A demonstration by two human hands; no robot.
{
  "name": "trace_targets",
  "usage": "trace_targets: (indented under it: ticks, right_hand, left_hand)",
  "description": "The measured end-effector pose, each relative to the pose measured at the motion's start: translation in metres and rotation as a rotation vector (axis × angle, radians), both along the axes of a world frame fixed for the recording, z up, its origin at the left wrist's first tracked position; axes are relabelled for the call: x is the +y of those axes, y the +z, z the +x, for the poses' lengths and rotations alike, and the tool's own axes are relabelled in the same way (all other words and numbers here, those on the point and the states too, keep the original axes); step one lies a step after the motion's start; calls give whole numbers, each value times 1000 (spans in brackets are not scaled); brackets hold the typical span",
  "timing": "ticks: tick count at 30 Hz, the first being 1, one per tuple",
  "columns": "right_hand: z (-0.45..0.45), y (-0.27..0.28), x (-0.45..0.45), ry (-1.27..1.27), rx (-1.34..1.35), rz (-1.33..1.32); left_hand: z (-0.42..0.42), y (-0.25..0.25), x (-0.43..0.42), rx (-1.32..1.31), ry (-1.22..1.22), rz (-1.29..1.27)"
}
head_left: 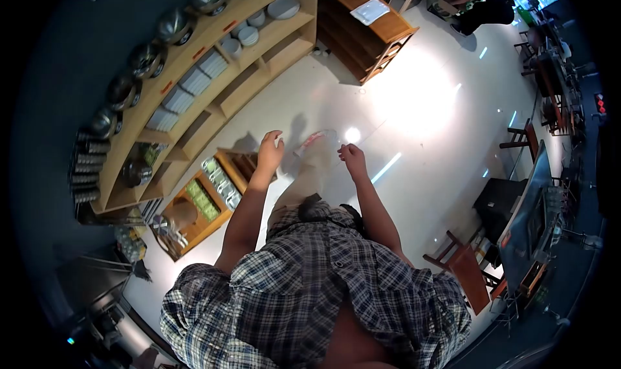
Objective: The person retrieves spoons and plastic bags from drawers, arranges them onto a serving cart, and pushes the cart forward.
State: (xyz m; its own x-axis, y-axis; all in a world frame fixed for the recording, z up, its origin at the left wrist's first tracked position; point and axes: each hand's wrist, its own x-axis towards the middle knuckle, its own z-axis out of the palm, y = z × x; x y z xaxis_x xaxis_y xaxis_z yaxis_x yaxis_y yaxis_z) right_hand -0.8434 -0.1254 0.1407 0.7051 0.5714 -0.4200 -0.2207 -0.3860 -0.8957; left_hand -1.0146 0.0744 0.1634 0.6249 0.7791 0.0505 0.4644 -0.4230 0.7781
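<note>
My left hand (271,152) hangs in the air ahead of my body, its fingers loosely bent and apart, with nothing seen in them. The nearest furniture to it is a wooden cabinet (237,168) lower down on the left. My right hand (351,155) is held over the pale floor (414,181) with its fingers curled together. Whether anything is inside those fingers is hidden. Between the hands, one leg in light trousers (310,168) reaches forward to a red and white shoe (315,140).
Along the left runs a wooden shelf unit (223,104) with stacked white bowls (248,35) and metal pots (147,60). A brown cabinet (369,32) bearing a white paper (370,10) stands ahead. Wooden stools (466,272) and a dark table (533,201) line the right. Another person (485,10) is far ahead.
</note>
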Motion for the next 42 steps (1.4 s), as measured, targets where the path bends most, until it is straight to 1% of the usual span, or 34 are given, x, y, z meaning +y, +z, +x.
trace_targets:
  ticks: [1,3,4,5,7,8,9,10,11,12,13,14,15,18,20,21,24,26,27,28,30,31,32,33,34,35,37,39,40,41,42]
  right_hand:
    - [21,-4,5,-10,-5,1]
    - [63,-12,12,43,-109,-69]
    - [87,-14,16,26,-160,-93]
    - [111,-11,22,13,-167,-94]
    - [157,-1,31,-8,-339,-234]
    - [180,1,32,-32,-342,-241]
    - [203,3,30,-12,-480,-241]
    - [227,5,28,7,-619,-242]
    - [251,8,26,-18,-619,-252]
    - [271,14,23,-45,-799,-311]
    - [286,18,20,-73,-971,-372]
    - [307,28,22,-65,-920,-410]
    - [325,25,16,-105,-922,-438]
    - [380,7,-10,-240,-829,-455]
    - [417,-8,-33,-329,-731,-475]
    - [442,-14,-35,-350,-662,-509]
    - [511,-33,-79,-385,-647,-563]
    - [564,-40,-100,-380,-633,-643]
    - [590,-40,-107,-368,-636,-634]
    - [621,-42,-97,-320,-636,-658]
    - [680,-38,-94,-275,-656,-649]
    - [708,-38,-88,-206,-694,-586]
    - [731,-36,-81,-135,-725,-525]
    - [766,-32,-70,-92,-723,-515]
    - [778,-28,-58,-74,-733,-463]
    - [796,-26,-32,-36,-752,-410]
    - [838,-19,1,15,-773,-370]
    - [870,-21,35,52,-785,-335]
    - [886,-23,51,92,-807,-302]
    - [902,-23,66,131,-832,-267]
    - [916,-21,82,162,-827,-234]
  left_hand:
    - [16,-3,11,-5,-10,1]
    - [46,-11,32,30,-9,34]
    - [66,-13,42,26,-4,30]
    - [89,-17,51,18,-16,29]
    - [135,-22,70,126,-5,-8]
    - [163,-20,76,135,-36,-40]
    - [194,-20,79,128,-61,-43]
    - [225,-19,82,88,-128,56]
    - [255,-15,82,50,-195,155]
    - [289,-5,80,50,-221,154]
    - [322,4,77,57,-302,217]
    - [356,9,79,66,-384,274]
    - [386,10,74,81,-467,250]
    - [472,1,54,64,-581,264]
    - [524,1,40,173,-648,209]
    - [551,-7,46,174,-651,197]
    - [624,-17,24,195,-582,129]
    - [666,-18,10,157,-533,169]
    - [684,-18,5,133,-506,208]
    - [709,-25,12,91,-463,202]
    - [757,-14,0,81,-444,205]
    - [773,-10,-5,80,-441,194]
    - [790,-13,-6,37,-419,239]
    - [814,-6,-3,-19,-352,170]
    - [819,0,-4,-29,-357,196]
    - [826,-5,7,-45,-340,217]
    - [849,-13,20,-4,-270,205]
    - [861,-23,37,6,-267,375]
    - [871,-29,47,145,-233,310]
    - [881,-34,57,142,-223,306]
    - [891,-40,67,182,-185,230]
